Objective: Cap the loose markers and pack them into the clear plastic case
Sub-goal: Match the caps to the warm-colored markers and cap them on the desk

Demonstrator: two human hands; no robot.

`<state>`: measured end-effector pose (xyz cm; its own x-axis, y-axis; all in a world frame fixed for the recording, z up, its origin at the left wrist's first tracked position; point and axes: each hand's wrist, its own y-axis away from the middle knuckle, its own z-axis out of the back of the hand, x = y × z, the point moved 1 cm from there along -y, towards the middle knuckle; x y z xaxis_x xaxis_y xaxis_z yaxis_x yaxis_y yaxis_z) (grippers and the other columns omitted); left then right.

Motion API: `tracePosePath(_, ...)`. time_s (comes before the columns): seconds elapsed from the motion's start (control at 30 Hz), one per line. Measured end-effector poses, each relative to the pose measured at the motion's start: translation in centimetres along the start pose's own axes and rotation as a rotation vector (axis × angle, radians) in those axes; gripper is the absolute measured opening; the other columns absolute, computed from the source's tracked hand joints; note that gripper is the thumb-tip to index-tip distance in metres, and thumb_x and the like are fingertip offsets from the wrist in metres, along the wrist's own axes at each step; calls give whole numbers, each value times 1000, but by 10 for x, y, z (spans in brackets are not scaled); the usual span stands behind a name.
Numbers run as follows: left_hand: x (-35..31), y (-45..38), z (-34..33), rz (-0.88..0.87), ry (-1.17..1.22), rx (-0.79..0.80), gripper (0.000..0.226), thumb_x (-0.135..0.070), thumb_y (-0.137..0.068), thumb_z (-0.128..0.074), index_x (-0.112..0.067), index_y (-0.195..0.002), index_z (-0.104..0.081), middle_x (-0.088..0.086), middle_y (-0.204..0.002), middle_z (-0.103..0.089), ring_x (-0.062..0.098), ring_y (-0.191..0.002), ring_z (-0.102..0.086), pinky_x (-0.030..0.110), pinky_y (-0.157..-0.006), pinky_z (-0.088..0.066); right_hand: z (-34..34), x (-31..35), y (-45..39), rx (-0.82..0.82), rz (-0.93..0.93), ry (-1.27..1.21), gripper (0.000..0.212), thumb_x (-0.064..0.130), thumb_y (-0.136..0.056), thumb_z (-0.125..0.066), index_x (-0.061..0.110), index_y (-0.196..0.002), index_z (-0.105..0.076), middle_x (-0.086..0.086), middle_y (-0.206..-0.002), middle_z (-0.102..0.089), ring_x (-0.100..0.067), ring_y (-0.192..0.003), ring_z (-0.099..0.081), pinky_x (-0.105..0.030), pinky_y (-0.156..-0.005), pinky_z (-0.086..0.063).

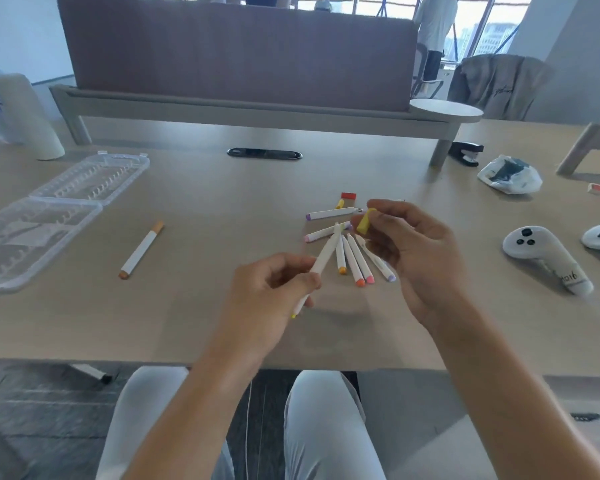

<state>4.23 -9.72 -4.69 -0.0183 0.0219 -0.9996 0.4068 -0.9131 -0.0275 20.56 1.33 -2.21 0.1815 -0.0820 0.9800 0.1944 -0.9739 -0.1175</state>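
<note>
**Marker in left hand, yellow cap in right, case open at the desk's left edge**

Left hand (274,289): fingers curled round a white marker (321,261), tip end up, raised over the desk's middle. Right hand (409,251): thumb and fingers pinch a yellow cap (365,221) just above that tip; cap and marker are apart.

Under the hands, on the light wood desk (205,317): a fan of loose markers (355,263) with orange, pink and lilac ends, two more markers (329,214) lying crosswise behind them, and a small red block (348,196) beyond. One orange-capped marker (141,250) lies alone, left of centre.

Clear plastic case (45,216): open flat, both halves along the left edge, nothing visible in it.

Right edge: two white controllers (542,258), a crumpled plastic bag (510,174), a black stapler (465,152). A white paper roll (25,116) stands at the far left corner. Black cable grommet (264,153) sits at the far middle.

Room: brown divider panel (236,53) across the far edge, windows behind it, a jacket over a chair (499,86), a person standing by the glass.
</note>
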Motion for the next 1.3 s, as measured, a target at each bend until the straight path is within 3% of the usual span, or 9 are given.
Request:
tracePosePath(0.13,9,8,6,-63,-26,-31,15,-9,-88,-74,-23,-88,-80,0,-71,-72,10,-60,-61,22,-62,-47,-17,-1,5,7,11,-18,15,10,-100,-65,12,-113,-73,-8,-102,-81,-28,-108,-74,-38,-97,-55)
tracePosePath(0.27,16,10,20,-89,-48,-67,17,-10,-88,-75,-26,-90,-80,-6,-68,-71,10,-62,-61,28,-66,-47,-37,-10,11,75,24,17,13,12,-101,-64,13,-110,-73,-6,-100,-81,-24,-104,-76,-36,-93,-55)
tracePosePath(0.47,21,9,51,-72,-12,-140,17,-8,-90,-72,-22,-92,-81,5,-68,-72,15,-61,-62,28,-65,-53,-67,-21,9,170,37,29,12,14,-102,-65,18,-110,-73,-6,-104,-81,-23,-109,-74,-36,-92,-51)
tracePosePath(0.77,22,11,88,-82,-3,-212,15,-5,-92,-70,-17,-98,-79,5,-73,-72,18,-61,-67,29,-61,-57,-108,-26,18,250,84,51,13,15,-101,-63,16,-112,-71,-2,-103,-81,-20,-108,-74,-41,-98,-56)
tracePosePath(1.03,21,16,103,-150,12,-248,15,-4,-96,-67,-16,-99,-76,2,-75,-69,17,-63,-66,28,-64,-57,-136,-34,26,294,217,104,17,7,-98,-69,15,-111,-74,0,-103,-81,-15,-105,-74,-26,-87,-57)
tracePosePath(1.3,19,15,121,-200,-154,-338,15,-7,-98,-65,-19,-99,-73,-4,-69,-69,12,-62,-65,25,-66,-55,-160,-39,19,297,265,176,18,7,-94,-74,16,-110,-78,3,-102,-80,-11,-101,-75,-22,-91,-57)
